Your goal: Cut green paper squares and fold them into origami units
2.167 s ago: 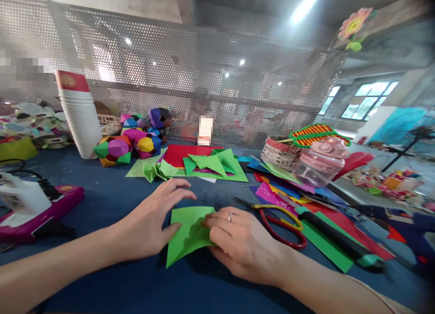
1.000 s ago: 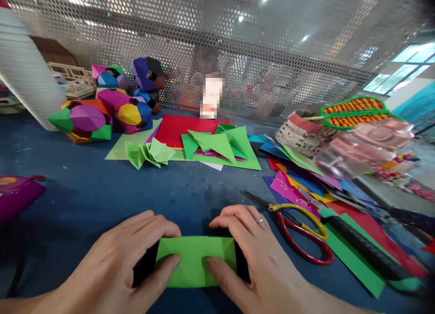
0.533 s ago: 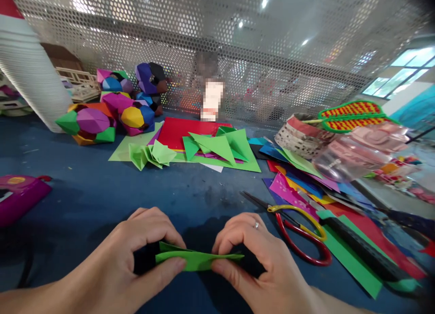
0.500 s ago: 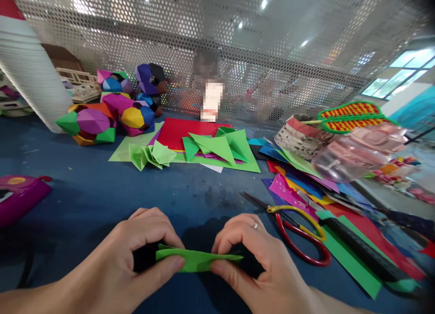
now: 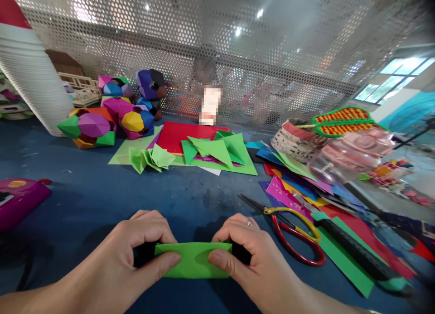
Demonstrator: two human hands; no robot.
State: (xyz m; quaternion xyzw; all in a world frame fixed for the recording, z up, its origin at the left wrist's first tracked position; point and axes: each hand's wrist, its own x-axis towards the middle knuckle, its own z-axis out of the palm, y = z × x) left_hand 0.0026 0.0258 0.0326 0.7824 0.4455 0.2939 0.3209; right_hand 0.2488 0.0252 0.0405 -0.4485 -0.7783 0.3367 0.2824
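Note:
A folded strip of green paper is held between both hands above the blue table, its broad face showing. My left hand pinches its left end, thumb in front and fingers behind. The right end is gripped the same way by my right hand, which wears a ring. Right of that hand lie scissors with one red and one yellow handle. Beyond the hands, folded green pieces stand on light green paper, and more green folded pieces rest by a red sheet.
Colourful paper models stand at the back left beside stacked white cups. A purple tool lies at left. On the right are a black-handled cutter, loose coloured papers, a pink bottle and a basket.
The green paper has tilted so that more of its front face shows. My right hand has shifted slightly left, closer to my left hand. The view has moved a little.

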